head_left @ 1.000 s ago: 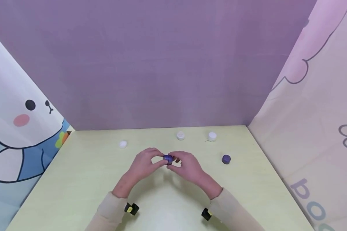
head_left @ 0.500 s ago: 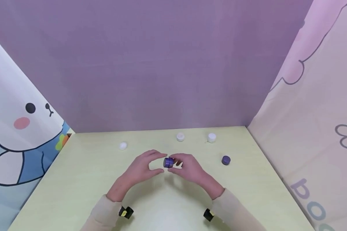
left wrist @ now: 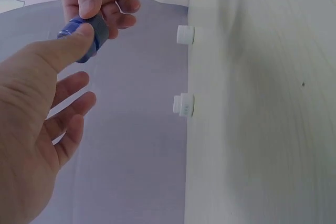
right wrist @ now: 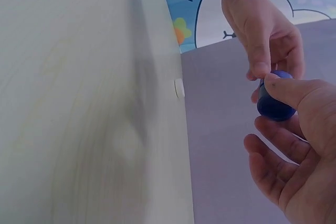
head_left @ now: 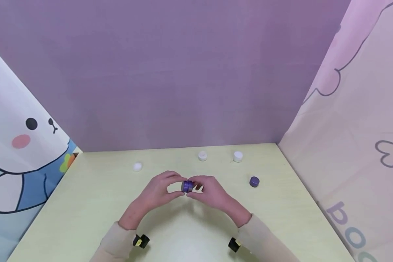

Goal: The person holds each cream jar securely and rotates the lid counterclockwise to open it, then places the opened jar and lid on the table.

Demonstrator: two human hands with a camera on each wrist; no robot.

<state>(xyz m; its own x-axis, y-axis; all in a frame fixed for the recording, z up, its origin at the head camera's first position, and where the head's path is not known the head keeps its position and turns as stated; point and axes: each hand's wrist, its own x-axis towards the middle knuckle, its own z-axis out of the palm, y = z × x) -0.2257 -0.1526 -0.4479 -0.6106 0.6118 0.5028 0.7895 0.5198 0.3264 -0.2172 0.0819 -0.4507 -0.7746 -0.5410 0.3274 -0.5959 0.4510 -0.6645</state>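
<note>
A small round purple jar (head_left: 186, 186), blue in the wrist views, is held sideways above the table between both hands. My left hand (head_left: 160, 189) pinches its left end, with the thumb pressed on its side in the left wrist view and the other fingers loosely bent. From the right, my right hand (head_left: 209, 191) pinches the other end between thumb and forefinger. In the right wrist view the jar's smooth rounded end (right wrist: 275, 109) faces the camera. Fingers of both hands cover part of the jar.
To the right on the table (head_left: 85, 203) lies another purple round piece (head_left: 254, 181). Along the back are a white jar (head_left: 238, 156), a white piece with a narrower neck (left wrist: 184, 105) and a flat white lid (head_left: 137, 166). A purple wall (head_left: 177, 72) rises behind.
Half a second ago my left fingers and thumb were spread off the jar; they have closed onto it again. The right hand kept its grip throughout.
</note>
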